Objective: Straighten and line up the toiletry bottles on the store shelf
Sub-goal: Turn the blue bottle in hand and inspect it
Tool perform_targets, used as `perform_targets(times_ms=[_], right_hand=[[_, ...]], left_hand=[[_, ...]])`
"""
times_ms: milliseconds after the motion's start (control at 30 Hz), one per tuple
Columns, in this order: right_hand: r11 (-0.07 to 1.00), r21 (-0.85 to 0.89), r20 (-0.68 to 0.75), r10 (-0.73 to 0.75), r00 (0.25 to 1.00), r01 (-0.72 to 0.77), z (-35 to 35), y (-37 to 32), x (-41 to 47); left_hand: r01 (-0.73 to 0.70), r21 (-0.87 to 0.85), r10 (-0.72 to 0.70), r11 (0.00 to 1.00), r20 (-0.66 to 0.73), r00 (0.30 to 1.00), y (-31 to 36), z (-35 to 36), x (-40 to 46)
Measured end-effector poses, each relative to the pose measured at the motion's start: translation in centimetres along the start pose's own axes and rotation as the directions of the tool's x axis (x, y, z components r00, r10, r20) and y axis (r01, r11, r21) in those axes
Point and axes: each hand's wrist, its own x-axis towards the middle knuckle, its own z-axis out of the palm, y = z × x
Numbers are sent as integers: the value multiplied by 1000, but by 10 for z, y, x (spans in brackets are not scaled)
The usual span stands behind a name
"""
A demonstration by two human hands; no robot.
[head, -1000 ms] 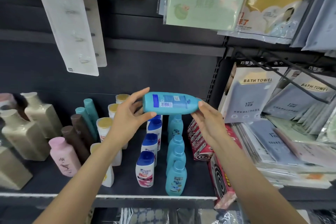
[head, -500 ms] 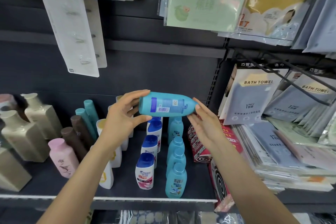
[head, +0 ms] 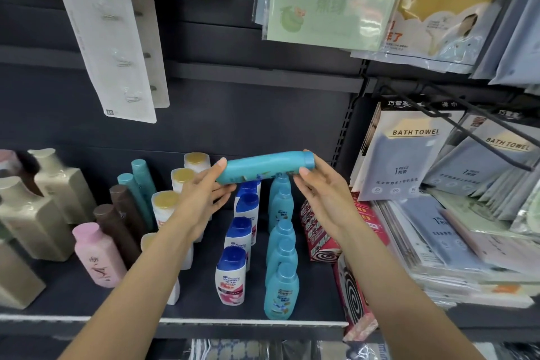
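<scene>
We looked down at a dark store shelf (head: 87, 292); both of our bare arms reached forward from six o'clock toward the centre of the view. Between our hands we held one teal bottle (head: 263, 166) lying sideways in the air above the shelf, its blue cap end at three o'clock and tilted slightly upward. Our left hand (head: 201, 199) gripped the bottle's base end, thumb on top and fingers curled beneath; our right hand (head: 324, 193) pinched the cap end, thumb and fingertips touching it, the other fingers loosely spread.

Directly below the held bottle, at six o'clock from it, a row of teal bottles (head: 281, 291) stood upright, running front to back; just beside that row, at its nine o'clock, stood a row of white bottles with blue caps (head: 230, 278). Further toward nine o'clock stood white bottles with gold caps (head: 165, 207), partly hidden by our left arm; then leaning brown bottles (head: 117, 228) and slim teal tubes (head: 137, 181); then a pink bottle (head: 96, 254); then large beige bottles (head: 35, 213) at the far edge.

At four o'clock from the held bottle lay red boxes with a spiral pattern (head: 321, 240); beyond them, at three o'clock, packs marked BATH TOWEL (head: 406, 155) leaned upright; hanging packets (head: 330, 0) filled twelve o'clock.
</scene>
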Motion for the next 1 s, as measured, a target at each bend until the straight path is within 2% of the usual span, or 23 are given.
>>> perform_targets(times_ms=[67, 267, 333, 433, 500, 600, 700, 767, 867, 1000], right_hand=[[997, -81, -6, -16, 1000, 16, -1, 0, 1], [987, -140, -58, -84, 995, 75, 8, -1, 11], [968, -228, -103, -128, 986, 102, 9, -2, 14], [917, -374, -161, -214, 963, 141, 7, -4, 23], [859, -486, -165, -271, 948, 161, 2, -4, 31], [747, -637, -96, -322, 942, 191, -4, -1, 40], [628, -756, -15, -300, 954, 185, -9, 6, 45], [575, -802, 11, -253, 968, 159, -12, 14, 50], [511, -853, 17, -174, 985, 105, -19, 30, 58], [417, -908, 0, -94, 996, 40, -29, 52, 65]], left_hand=[[50, 31, -50, 998, -9, 999, -3, 1, 4], [151, 144, -162, 978, 66, 985, -17, 4, 16], [127, 210, -142, 969, 54, 988, -25, 7, 22], [15, 366, -26, 931, 25, 999, -35, 11, 34], [-104, 534, 84, 839, 60, 995, -41, 10, 43], [-292, 792, 170, 536, 238, 956, -51, 1, 53], [-424, 879, 114, 220, 409, 906, -62, -9, 59], [-459, 885, 36, 81, 458, 888, -65, -15, 61], [-468, 884, -30, -2, 467, 884, -66, -18, 62], [-448, 894, -92, -1, 446, 890, -66, -20, 63]])
